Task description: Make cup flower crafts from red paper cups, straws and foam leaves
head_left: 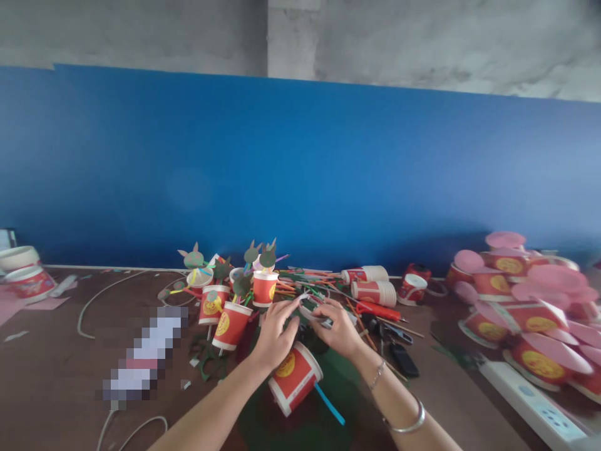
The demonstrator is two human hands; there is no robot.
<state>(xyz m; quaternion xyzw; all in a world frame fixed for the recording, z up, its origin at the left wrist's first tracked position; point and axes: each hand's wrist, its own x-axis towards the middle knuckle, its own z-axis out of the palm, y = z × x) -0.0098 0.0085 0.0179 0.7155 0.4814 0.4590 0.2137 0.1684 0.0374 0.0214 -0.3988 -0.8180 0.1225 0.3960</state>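
Just behind a red and white paper cup (295,379), my left hand (277,332) reaches in with fingers bent, their tips at a small white strip (305,296). My right hand (339,327) is curled close beside it around a pale, thin-edged thing (323,322), which its fingers mostly hide. What exactly each hand grips is too small to name. The cup lies tilted on a dark green sheet (340,382), with a blue strip (330,404) sticking out of it. To the left stand several red cups (232,326) bearing green animal-head cutouts (267,257).
Stacked paper cups (374,292) lie behind my right hand, near a red-handled tool (379,311), a black object (404,359) and thin sticks. A pile of cups with pink discs (556,279) and a power strip (533,401) are at right. A cable (87,313) runs at left.
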